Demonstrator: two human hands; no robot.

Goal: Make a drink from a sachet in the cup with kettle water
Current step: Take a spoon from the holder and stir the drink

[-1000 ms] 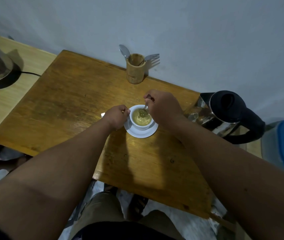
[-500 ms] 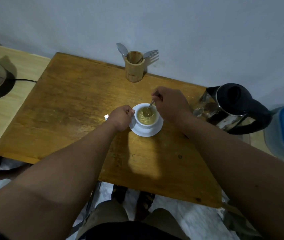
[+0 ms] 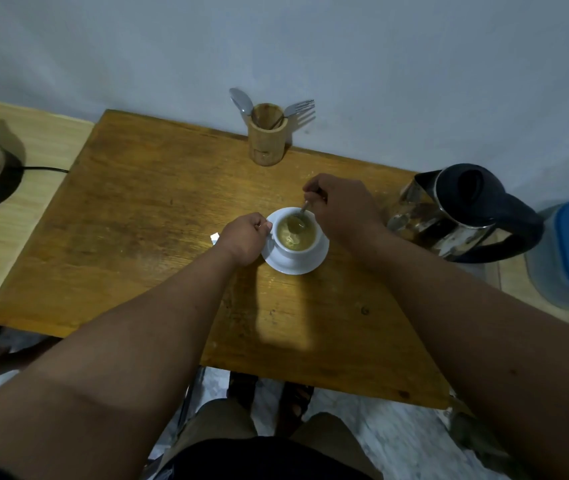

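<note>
Right hand pinches teaspoon, handle slanting up-right from cup; I judge stirring; left hand closed on cup's handle side.

A plain pale blue-grey wall stands behind the wooden desk, which touches it. To the left is a lighter wooden surface. The floor below is light and mottled. The light is dim.
</note>
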